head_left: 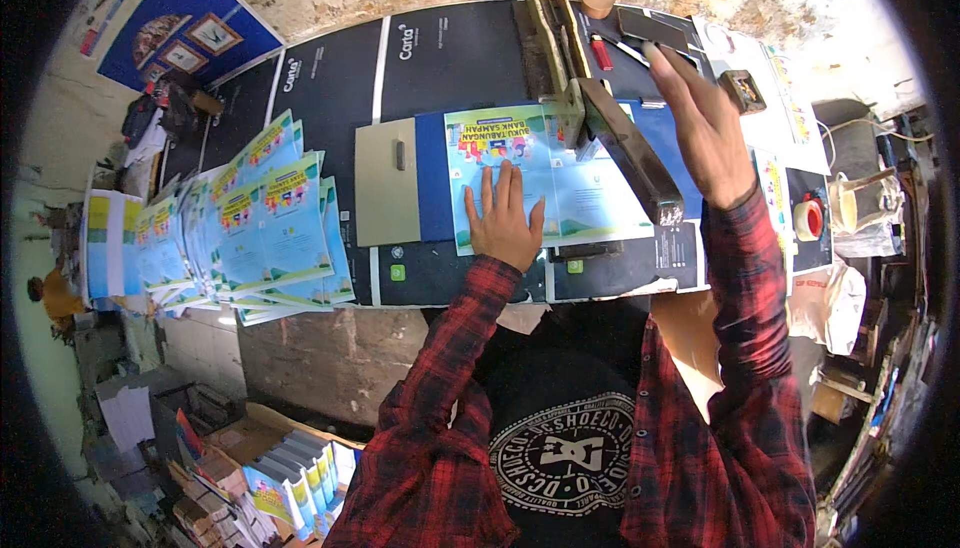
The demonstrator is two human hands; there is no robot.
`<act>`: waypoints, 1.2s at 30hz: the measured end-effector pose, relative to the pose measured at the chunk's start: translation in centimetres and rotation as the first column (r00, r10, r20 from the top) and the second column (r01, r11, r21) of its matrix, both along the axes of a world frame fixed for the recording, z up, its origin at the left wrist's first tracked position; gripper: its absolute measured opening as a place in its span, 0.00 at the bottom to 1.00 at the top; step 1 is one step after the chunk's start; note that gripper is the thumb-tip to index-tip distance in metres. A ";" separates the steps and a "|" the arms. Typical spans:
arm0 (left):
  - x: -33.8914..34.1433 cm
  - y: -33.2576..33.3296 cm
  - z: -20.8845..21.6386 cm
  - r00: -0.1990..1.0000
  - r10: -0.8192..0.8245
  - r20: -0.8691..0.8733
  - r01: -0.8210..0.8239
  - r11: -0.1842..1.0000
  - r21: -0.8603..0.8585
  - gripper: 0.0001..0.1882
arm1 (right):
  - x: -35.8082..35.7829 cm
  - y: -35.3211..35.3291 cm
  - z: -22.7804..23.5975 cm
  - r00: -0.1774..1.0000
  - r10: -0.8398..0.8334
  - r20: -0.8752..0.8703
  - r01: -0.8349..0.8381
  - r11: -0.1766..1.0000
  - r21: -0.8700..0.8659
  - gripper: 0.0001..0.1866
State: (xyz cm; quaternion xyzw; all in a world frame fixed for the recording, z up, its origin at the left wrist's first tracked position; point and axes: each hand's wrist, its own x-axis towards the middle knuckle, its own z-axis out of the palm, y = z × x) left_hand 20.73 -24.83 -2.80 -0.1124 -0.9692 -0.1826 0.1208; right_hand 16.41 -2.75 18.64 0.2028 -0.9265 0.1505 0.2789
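Observation:
My left hand (505,226) lies flat, fingers spread, on a light blue printed booklet cover (480,183) with a colourful top. The cover's right part passes beneath a heavy metal bench device (560,58) with a long dark lever (632,153) slanting toward me. To the right of that lever my right hand (705,133) is raised, fingers stretched out and holding nothing I can see. A grey board (387,183) and a blue strip (433,178) lie flat just left of the cover.
Many similar printed sheets (275,223) are fanned in piles at the left. A red-handled tool (600,53), a dark phone-like slab (655,28) and a tape roll (808,220) lie on the right. Below left stands a carton (260,418) with bundled booklets (300,488).

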 end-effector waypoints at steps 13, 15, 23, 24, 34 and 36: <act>0.4 -0.4 0.6 1.000 0.010 -0.016 -0.009 0.996 0.092 0.29 | 6.3 -7.4 -5.7 0.876 -0.186 0.444 0.154 0.982 0.107 0.46; 0.4 -0.3 0.7 1.000 -0.009 -0.001 0.009 0.989 0.147 0.29 | 6.9 -7.4 -10.8 0.920 -0.233 0.315 0.201 0.971 0.132 0.48; 0.1 -0.4 0.3 1.000 0.002 0.025 -0.004 0.995 0.103 0.29 | 6.3 -6.1 -5.4 0.889 0.023 0.457 0.110 0.958 -0.263 0.41; 0.2 -0.5 0.4 0.999 0.016 0.045 -0.020 0.997 0.080 0.30 | 5.5 -5.0 -3.1 0.825 0.108 0.554 0.124 0.923 -0.363 0.38; 0.2 -0.5 0.3 1.000 0.004 0.008 -0.005 0.998 0.057 0.31 | 2.5 8.0 -18.1 0.810 0.023 0.586 0.424 0.667 -0.612 0.26; -0.5 0.2 0.2 1.000 -0.017 0.012 0.016 0.996 0.083 0.31 | 3.8 8.4 -20.7 0.830 -0.028 0.557 0.427 0.675 -0.602 0.23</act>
